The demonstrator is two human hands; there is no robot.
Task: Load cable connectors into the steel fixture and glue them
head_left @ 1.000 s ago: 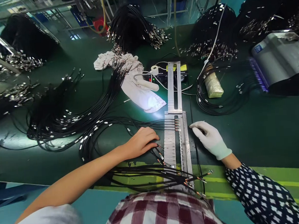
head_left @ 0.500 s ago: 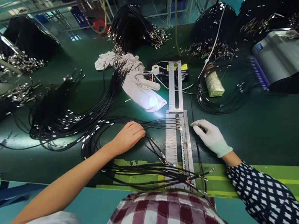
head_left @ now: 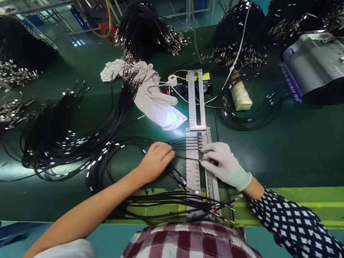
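Note:
A slotted metal fixture (head_left: 193, 169) lies lengthwise on the green bench in front of me, with several black cables (head_left: 186, 144) seated across its far end. My bare left hand (head_left: 156, 159) pinches a thin black cable just left of the fixture. That cable runs across the slots to my gloved right hand (head_left: 221, 164), whose fingertips pinch its tip at the fixture's right rail. A loose bunch of black cables with copper tips (head_left: 191, 203) lies across the fixture's near end.
Heaps of black cables (head_left: 62, 136) cover the bench's left side and the back. A white cloth (head_left: 160, 103), a small control box (head_left: 184, 89), a wrapped roll (head_left: 240, 96) inside a cable coil, and a grey machine (head_left: 313, 64) at the right stand beyond the fixture.
My left hand drew back from the fixture, then came forward again holding a cable. My right hand moved left from the bench onto the fixture's right rail.

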